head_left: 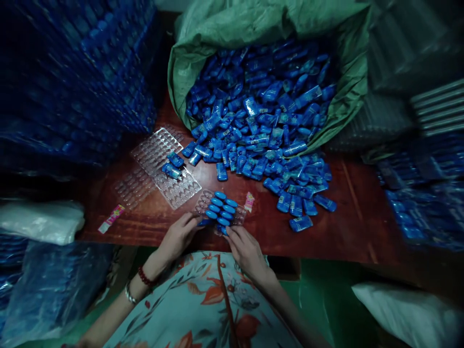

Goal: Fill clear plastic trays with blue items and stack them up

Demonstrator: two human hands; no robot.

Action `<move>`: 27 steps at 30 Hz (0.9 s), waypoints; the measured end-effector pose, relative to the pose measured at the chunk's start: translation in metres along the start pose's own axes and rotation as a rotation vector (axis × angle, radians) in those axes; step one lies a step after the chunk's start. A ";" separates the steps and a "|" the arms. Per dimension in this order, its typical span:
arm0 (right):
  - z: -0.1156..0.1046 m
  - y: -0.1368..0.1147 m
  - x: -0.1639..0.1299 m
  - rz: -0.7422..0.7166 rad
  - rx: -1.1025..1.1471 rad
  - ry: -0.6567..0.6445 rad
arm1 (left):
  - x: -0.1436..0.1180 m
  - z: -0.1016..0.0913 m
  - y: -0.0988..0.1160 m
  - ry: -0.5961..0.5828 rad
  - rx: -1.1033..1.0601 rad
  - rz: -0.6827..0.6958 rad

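I look down at a reddish wooden table (355, 217). My left hand (178, 237) rests at the near edge, fingers curled against the left side of a clear plastic tray (205, 199), pinching a blue piece at its corner. My right hand (246, 251) touches the tray's near right corner, fingers bent onto its rim; whether it grips anything I cannot tell. The tray lies flat just beyond both hands, and two short rows of blue oval cases (221, 209) sit in its pockets. To its left lie more clear trays (159, 154), overlapping, with two blue cases on top. Beyond, an open green sack (203, 53) spills a big heap of blue cases (261, 125) onto the table. A pink wrapper (111, 218) lies near the left edge. Stacks of filled blue trays (83, 72) rise at far left.
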State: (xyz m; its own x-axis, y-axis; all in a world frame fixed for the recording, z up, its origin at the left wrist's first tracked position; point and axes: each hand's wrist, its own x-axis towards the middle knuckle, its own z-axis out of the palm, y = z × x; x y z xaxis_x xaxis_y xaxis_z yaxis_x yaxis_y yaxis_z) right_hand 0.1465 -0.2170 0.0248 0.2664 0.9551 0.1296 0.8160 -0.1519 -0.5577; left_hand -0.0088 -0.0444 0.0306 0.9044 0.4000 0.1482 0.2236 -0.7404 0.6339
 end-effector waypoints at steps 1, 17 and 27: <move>-0.003 0.000 0.002 -0.025 -0.080 -0.034 | 0.001 0.003 0.001 -0.020 0.041 0.057; -0.016 -0.012 0.033 -0.220 -0.342 -0.105 | -0.012 0.011 0.010 -0.063 0.273 0.184; -0.045 0.079 0.135 0.296 -0.395 0.176 | 0.128 -0.014 -0.023 0.054 0.151 -0.054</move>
State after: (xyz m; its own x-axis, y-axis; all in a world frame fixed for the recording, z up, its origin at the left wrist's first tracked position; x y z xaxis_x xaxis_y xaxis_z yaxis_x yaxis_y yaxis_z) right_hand 0.2704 -0.1116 0.0353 0.5695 0.8046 0.1679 0.8148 -0.5257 -0.2443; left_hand 0.0974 0.0311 0.0456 0.8697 0.4667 0.1605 0.3268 -0.7882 0.5214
